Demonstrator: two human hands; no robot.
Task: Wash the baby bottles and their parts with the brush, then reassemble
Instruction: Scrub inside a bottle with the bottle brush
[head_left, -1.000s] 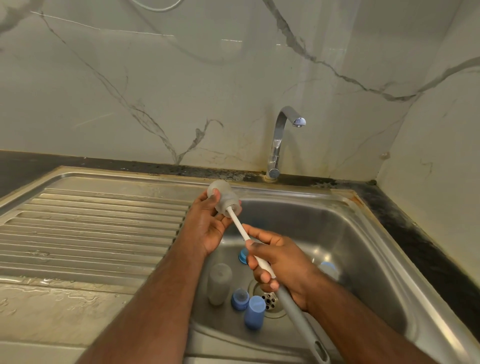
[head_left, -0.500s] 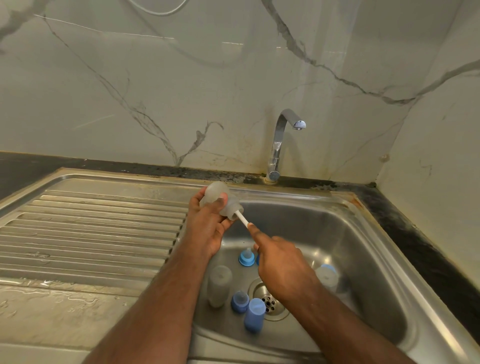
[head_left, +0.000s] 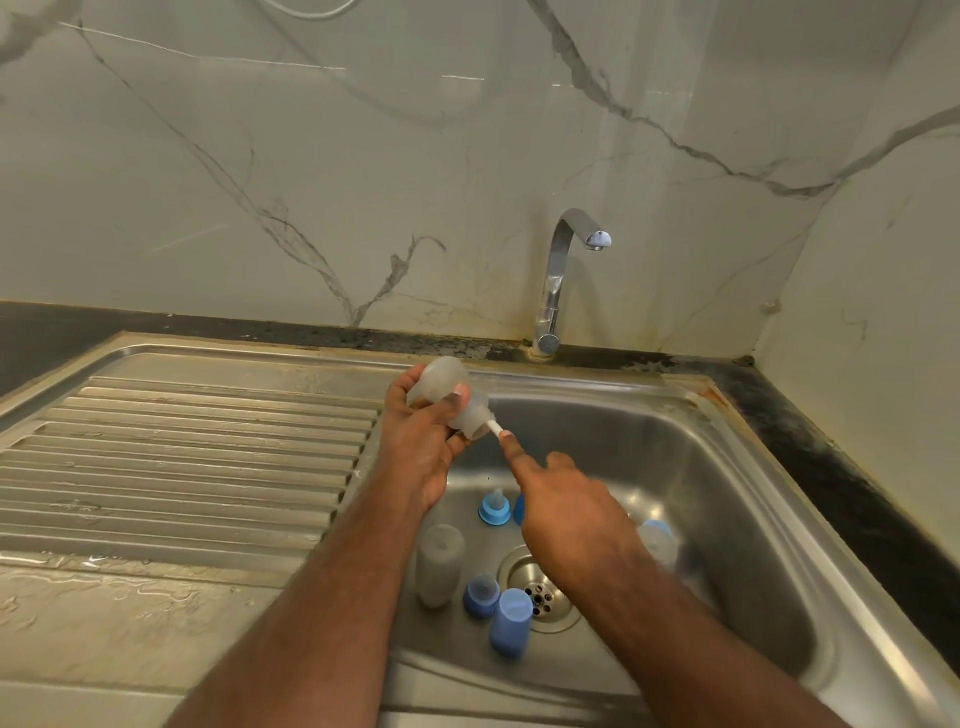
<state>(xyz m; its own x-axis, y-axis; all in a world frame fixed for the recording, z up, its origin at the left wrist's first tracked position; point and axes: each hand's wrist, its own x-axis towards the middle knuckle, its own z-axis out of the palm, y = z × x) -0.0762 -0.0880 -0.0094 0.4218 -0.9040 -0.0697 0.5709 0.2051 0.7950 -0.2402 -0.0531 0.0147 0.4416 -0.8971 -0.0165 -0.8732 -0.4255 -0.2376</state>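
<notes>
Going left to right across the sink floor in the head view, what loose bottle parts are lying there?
Frosted bottle → blue collar with a teat → tall blue cap → clear-and-blue piece, half hidden behind the right hand.

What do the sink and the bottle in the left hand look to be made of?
Sink: probably stainless steel, brushed and shiny; it mirrors light and has pressed drainboard ridges. Bottle, gripped by the left hand: seemingly frosted translucent plastic, cloudy and matte, though silicone can't be ruled out.
</notes>
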